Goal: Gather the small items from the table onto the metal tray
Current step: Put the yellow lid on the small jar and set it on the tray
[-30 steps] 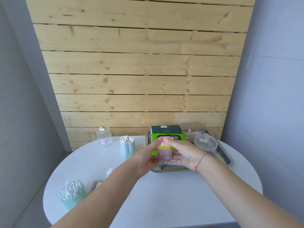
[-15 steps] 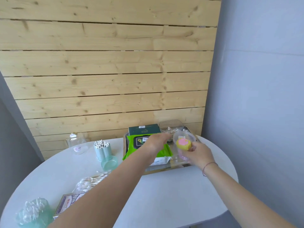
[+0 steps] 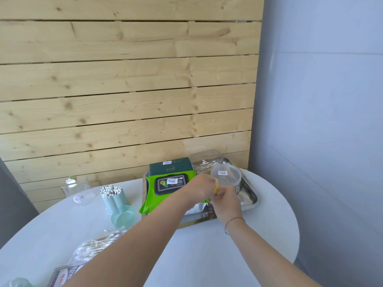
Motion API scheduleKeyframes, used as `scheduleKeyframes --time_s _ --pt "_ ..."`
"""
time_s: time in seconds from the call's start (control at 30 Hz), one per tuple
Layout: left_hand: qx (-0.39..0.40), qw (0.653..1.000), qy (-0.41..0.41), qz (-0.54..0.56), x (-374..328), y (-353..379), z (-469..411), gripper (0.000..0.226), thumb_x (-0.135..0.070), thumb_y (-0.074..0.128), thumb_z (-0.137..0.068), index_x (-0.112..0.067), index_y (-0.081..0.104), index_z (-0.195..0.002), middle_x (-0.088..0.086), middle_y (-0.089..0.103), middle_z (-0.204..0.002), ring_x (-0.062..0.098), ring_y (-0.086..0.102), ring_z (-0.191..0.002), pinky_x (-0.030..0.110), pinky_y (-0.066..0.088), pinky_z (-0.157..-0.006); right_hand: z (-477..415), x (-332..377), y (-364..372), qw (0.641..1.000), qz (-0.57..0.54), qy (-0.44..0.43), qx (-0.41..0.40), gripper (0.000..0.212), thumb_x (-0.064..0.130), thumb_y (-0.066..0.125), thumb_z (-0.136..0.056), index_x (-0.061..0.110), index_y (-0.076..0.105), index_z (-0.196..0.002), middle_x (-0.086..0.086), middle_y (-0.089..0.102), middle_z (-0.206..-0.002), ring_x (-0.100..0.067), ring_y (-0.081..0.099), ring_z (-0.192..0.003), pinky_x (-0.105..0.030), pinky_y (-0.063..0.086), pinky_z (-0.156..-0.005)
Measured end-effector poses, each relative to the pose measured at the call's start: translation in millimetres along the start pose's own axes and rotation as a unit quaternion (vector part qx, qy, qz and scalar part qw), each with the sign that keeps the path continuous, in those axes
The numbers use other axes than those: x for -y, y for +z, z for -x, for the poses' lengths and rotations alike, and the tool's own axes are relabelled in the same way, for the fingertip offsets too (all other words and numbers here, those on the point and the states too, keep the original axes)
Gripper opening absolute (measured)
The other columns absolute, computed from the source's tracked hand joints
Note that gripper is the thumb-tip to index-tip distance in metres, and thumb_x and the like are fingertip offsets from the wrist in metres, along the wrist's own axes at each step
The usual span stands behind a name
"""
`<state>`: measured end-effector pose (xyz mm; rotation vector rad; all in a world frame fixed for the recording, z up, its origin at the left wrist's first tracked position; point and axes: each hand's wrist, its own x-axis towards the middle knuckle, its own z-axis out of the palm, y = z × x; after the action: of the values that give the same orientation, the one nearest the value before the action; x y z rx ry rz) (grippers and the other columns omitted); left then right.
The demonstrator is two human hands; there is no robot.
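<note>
The small yellow-lidded jar (image 3: 216, 187) shows only as a sliver of yellow between the two hands, held above the middle of the shallow rectangular metal tray (image 3: 249, 205) and not yet set down. The right hand (image 3: 224, 200) has its back to the camera with the fingers curled forward, so its grip looks closed on the jar. The left hand (image 3: 200, 188) reaches the lid with its fingertips; whether that grip pinches or only touches, I cannot tell.

The tray is crowded. A bright green soft pack of wipes (image 3: 172, 183) lies just left of the hands, a dark green cardboard box (image 3: 171, 166) behind it, a clear rectangular plastic box (image 3: 206, 160) at the back, and a clear round lidded tub (image 3: 226, 176) just beyond the jar.

On the white round desk (image 3: 207, 255), a pale blue holder of cotton swabs (image 3: 113, 193), a teal glass cup (image 3: 122, 216), a clear glass jar (image 3: 76, 190) and a clear bag of swabs (image 3: 97, 245) remain uncollected.

The free space looks tight. Set down on the edge of the wipes pack, the jar could tip or roll. A knuckle could also nudge the round tub as the hands draw away.
</note>
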<state>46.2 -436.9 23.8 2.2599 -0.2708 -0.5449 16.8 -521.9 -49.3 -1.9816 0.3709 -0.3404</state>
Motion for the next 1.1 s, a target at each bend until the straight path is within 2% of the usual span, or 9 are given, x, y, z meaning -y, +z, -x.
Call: scheduleKeyframes --time_s 0.07,0.17,0.23,0.4,0.57,0.67,0.83,0.97,1.1 --pt "-0.013 0.996 0.020 -0.086 -2.8 -1.1 -2.9 0.026 -0.002 0.038 -0.092 -0.004 0.064 -0.088 0.024 0.067 -0.108 0.019 0.046 -0.063 0.020 0.040 -0.054 -1.3 0.6 0.8 1.000 -0.015 -0.001 0.009 0.026 0.003 0.050 -0.078 0.010 0.050 -0.053 -0.007 0.037 -0.054 -0.015 0.022 -0.052 -0.022 0.019 -0.042" --pt "-0.048 0.972 0.033 -0.226 -3.6 -0.5 -8.1 0.027 -0.007 0.041 -0.092 -0.003 0.061 -0.110 0.020 0.060 -0.122 0.029 0.055 -0.104 0.035 0.046 -0.089 -5.2 -1.9 7.3 0.999 -0.024 0.005 0.026 0.023 0.003 0.048 -0.078 0.006 0.055 -0.056 -0.003 0.043 -0.054 -0.017 0.028 -0.057 -0.027 0.024 -0.049" --pt "-0.048 0.948 0.017 -0.314 -1.7 1.7 -12.5 0.028 -0.006 0.041 -0.092 -0.002 0.053 -0.116 0.019 0.054 -0.126 0.035 0.039 -0.127 0.043 0.036 -0.101 -9.1 -3.3 10.7 0.998 -0.045 0.019 0.035 0.024 0.005 0.050 -0.080 0.010 0.058 -0.058 -0.001 0.050 -0.056 -0.017 0.034 -0.059 -0.024 0.028 -0.049" --pt "-0.074 0.922 0.026 -0.380 2.3 2.7 -23.5 0.031 -0.005 0.038 -0.088 -0.009 0.051 -0.115 0.009 0.051 -0.126 0.031 0.030 -0.128 0.042 0.027 -0.100 -18.1 0.0 15.0 0.996 -0.062 0.024 0.056 0.044 -0.002 0.044 -0.081 0.024 0.048 -0.046 0.010 0.041 -0.051 -0.010 0.027 -0.054 -0.022 0.024 -0.049" --pt "-0.086 0.920 0.030 -0.382 8.5 2.1 -30.5 0.023 -0.011 0.042 -0.089 -0.011 0.060 -0.104 0.008 0.053 -0.103 0.027 0.034 -0.121 0.040 0.026 -0.092 -28.2 -3.0 27.2 0.993 -0.003 0.051 0.106 0.030 0.002 0.044 -0.089 0.011 0.047 -0.061 -0.001 0.043 -0.059 -0.014 0.028 -0.061 -0.026 0.024 -0.050" --pt "-0.080 0.925 0.024 -0.371 9.7 1.4 -31.9 0.025 -0.015 0.042 -0.090 -0.010 0.057 -0.108 0.012 0.053 -0.119 0.027 0.034 -0.125 0.041 0.026 -0.097 -33.0 -3.7 33.8 0.987 -0.085 0.081 0.106 0.028 -0.002 0.043 -0.090 0.012 0.050 -0.067 -0.003 0.044 -0.065 -0.017 0.032 -0.069 -0.027 0.030 -0.057" --pt "-0.055 0.939 0.032 -0.339 5.5 -0.2 -27.1 0.036 -0.015 0.041 -0.092 -0.009 0.049 -0.126 0.013 0.032 -0.151 0.027 0.007 -0.147 0.049 0.002 -0.119 -28.1 6.5 21.8 0.979 -0.150 0.094 0.100 0.021 -0.005 0.038 -0.093 0.005 0.052 -0.081 -0.006 0.045 -0.065 -0.004 0.049 -0.049 -0.011 0.032 -0.041" --pt "-0.124 0.944 0.115 -0.281 13.5 -6.9 12.5 0.048 -0.011 0.041 -0.090 -0.014 0.043 -0.137 0.001 0.034 -0.152 0.024 0.008 -0.147 0.048 -0.003 -0.119 -12.8 17.5 5.7 0.994 0.005 0.045 0.097 0.022 0.015 0.036 -0.079 0.005 0.047 -0.063 -0.006 0.040 -0.059 -0.018 0.031 -0.054 -0.026 0.024 -0.046" --pt "-0.269 0.925 0.231 -0.140 51.6 -19.3 76.6 0.047 -0.003 0.042 -0.070 -0.017 0.069 -0.106 -0.001 0.064 -0.125 0.026 0.044 -0.128 0.042 0.026 -0.109 33.5 43.9 -5.4 0.985 0.010 -0.157 -0.074 0.021 0.000 0.046 -0.084 0.007 0.059 -0.099 0.000 0.049 -0.099 -0.018 0.050 -0.092 -0.027 0.040 -0.079"
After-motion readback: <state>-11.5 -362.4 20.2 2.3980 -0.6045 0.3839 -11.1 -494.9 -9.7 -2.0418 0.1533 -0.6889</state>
